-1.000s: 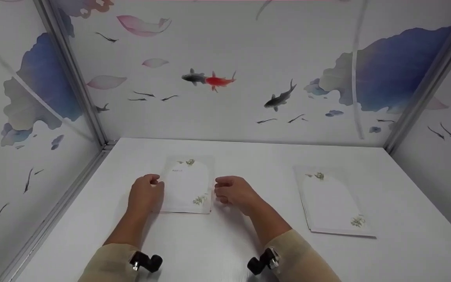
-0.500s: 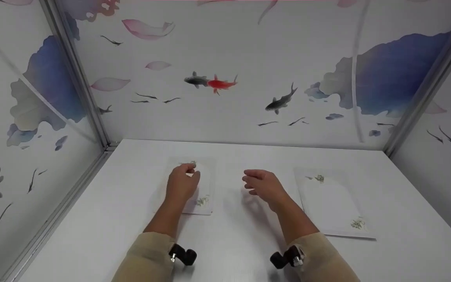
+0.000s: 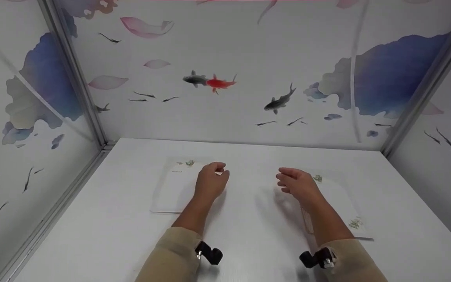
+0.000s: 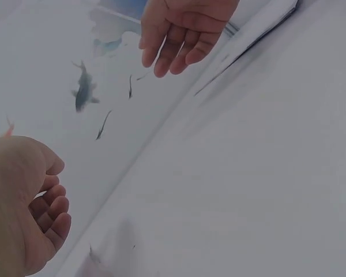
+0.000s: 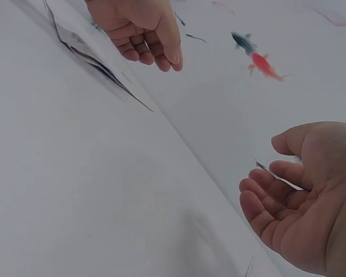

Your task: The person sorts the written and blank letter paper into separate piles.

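Two stacks of white printed paper sheets with small green leaf motifs lie on a white table. My left hand hovers over the right edge of the left paper stack, its fingers loosely curled around nothing. Near the left side of the right paper stack, my right hand is held above the table, also bare, and its forearm covers part of that stack. In the right wrist view the left stack shows slightly separated sheet edges. The right stack appears edge-on in the left wrist view.
The white table is enclosed by panels printed with fish, petals and blue leaves, including the back wall. Metal posts stand at the corners. Black camera clamps are fixed at both sleeves.
Both hands have moved to the right. The left has passed from the left stack's left edge across to its right edge; the right has gone from beside that stack to the right one.
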`<state>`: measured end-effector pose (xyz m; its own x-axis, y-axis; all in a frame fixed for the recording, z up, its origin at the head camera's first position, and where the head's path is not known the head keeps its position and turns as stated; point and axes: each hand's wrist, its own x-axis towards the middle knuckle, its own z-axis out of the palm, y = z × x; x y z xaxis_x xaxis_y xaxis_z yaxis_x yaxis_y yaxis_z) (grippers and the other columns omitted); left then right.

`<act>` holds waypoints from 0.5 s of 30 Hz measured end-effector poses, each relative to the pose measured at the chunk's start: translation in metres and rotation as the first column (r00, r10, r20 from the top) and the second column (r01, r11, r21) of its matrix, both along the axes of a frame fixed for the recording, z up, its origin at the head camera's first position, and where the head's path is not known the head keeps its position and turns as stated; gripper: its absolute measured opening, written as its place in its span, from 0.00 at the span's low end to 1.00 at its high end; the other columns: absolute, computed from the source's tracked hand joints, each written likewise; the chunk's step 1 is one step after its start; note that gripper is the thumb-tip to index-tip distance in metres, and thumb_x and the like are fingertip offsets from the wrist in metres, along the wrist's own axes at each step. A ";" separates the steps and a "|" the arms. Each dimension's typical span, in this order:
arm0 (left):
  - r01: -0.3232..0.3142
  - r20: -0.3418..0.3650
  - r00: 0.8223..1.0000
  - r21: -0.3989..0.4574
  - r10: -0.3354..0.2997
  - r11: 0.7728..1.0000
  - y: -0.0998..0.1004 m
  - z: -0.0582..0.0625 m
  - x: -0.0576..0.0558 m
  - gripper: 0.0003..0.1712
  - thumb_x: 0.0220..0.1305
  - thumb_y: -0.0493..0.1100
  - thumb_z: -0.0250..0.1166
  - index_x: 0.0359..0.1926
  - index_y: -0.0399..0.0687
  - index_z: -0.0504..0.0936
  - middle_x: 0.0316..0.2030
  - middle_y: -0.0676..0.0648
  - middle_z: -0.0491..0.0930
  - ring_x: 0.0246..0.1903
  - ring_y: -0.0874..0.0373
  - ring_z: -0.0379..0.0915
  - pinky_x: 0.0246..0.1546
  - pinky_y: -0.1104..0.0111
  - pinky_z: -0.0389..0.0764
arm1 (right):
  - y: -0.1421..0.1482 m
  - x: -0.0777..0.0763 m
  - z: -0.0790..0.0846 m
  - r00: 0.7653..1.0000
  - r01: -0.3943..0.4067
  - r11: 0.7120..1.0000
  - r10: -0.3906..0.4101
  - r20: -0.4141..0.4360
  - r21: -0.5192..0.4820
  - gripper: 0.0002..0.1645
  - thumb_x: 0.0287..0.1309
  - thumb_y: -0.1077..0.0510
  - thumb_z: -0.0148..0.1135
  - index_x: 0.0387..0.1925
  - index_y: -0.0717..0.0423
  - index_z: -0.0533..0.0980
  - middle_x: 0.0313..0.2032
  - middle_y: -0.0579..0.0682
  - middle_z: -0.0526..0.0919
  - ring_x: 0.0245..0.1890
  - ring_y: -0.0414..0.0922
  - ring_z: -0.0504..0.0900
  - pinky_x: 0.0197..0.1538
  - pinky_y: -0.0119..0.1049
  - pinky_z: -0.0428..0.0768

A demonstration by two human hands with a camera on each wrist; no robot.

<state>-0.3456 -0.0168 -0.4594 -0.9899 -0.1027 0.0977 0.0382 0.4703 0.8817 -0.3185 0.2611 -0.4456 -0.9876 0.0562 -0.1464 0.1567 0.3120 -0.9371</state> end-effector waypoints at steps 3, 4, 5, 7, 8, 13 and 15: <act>0.022 -0.007 1.000 0.019 -0.022 1.000 0.011 0.002 0.000 0.18 0.75 0.48 0.64 0.61 0.50 0.86 0.53 0.48 0.85 0.54 0.53 0.81 0.60 0.57 0.84 | 0.007 0.002 0.002 1.000 0.009 1.000 -0.009 -0.003 0.002 0.29 0.78 0.45 0.62 0.73 0.50 0.74 0.70 0.57 0.80 0.66 0.52 0.83 0.69 0.42 0.83; 0.030 -0.009 1.000 0.020 -0.030 0.999 0.013 0.002 0.000 0.18 0.75 0.49 0.64 0.61 0.50 0.86 0.53 0.48 0.85 0.54 0.53 0.81 0.60 0.57 0.84 | 0.008 0.003 0.003 1.000 0.012 1.000 -0.012 -0.006 0.000 0.29 0.78 0.45 0.61 0.73 0.51 0.74 0.70 0.58 0.80 0.66 0.52 0.83 0.69 0.41 0.83; 0.037 -0.011 0.999 0.016 -0.037 0.999 0.015 0.003 0.000 0.18 0.76 0.49 0.64 0.61 0.51 0.86 0.53 0.48 0.84 0.54 0.54 0.81 0.59 0.57 0.84 | 0.009 0.003 0.003 1.000 0.012 1.000 -0.012 -0.009 -0.001 0.29 0.79 0.45 0.60 0.73 0.51 0.74 0.70 0.58 0.80 0.66 0.52 0.83 0.68 0.41 0.83; 0.043 -0.011 0.999 0.011 -0.043 0.999 0.016 0.004 0.001 0.18 0.76 0.49 0.64 0.61 0.51 0.85 0.53 0.49 0.84 0.54 0.54 0.81 0.59 0.58 0.84 | 0.008 0.003 0.005 1.000 0.012 1.000 -0.012 -0.017 -0.002 0.29 0.79 0.46 0.59 0.73 0.52 0.74 0.70 0.58 0.80 0.66 0.52 0.83 0.68 0.41 0.83; 0.044 -0.013 0.999 0.003 -0.043 0.999 0.016 0.004 0.001 0.18 0.76 0.49 0.64 0.61 0.51 0.85 0.53 0.49 0.84 0.54 0.54 0.81 0.59 0.58 0.84 | 0.007 0.002 0.005 1.000 0.011 1.000 -0.011 -0.021 0.001 0.29 0.79 0.46 0.59 0.73 0.52 0.74 0.70 0.58 0.80 0.66 0.52 0.83 0.69 0.42 0.83; 0.046 -0.084 0.995 -0.162 -0.060 0.986 0.004 0.004 0.002 0.19 0.76 0.48 0.64 0.63 0.50 0.85 0.54 0.48 0.84 0.55 0.53 0.82 0.59 0.57 0.84 | -0.003 0.003 0.007 0.999 0.006 0.996 -0.002 -0.048 0.087 0.30 0.79 0.45 0.59 0.75 0.51 0.73 0.69 0.56 0.80 0.67 0.54 0.82 0.71 0.48 0.81; 0.035 -0.140 0.987 -0.278 -0.077 0.960 -0.002 0.003 0.002 0.19 0.77 0.47 0.64 0.63 0.50 0.85 0.54 0.48 0.85 0.57 0.51 0.83 0.61 0.57 0.84 | -0.008 0.003 0.008 0.997 0.003 0.986 0.009 -0.075 0.168 0.30 0.79 0.44 0.59 0.75 0.50 0.73 0.69 0.55 0.80 0.68 0.54 0.81 0.70 0.50 0.82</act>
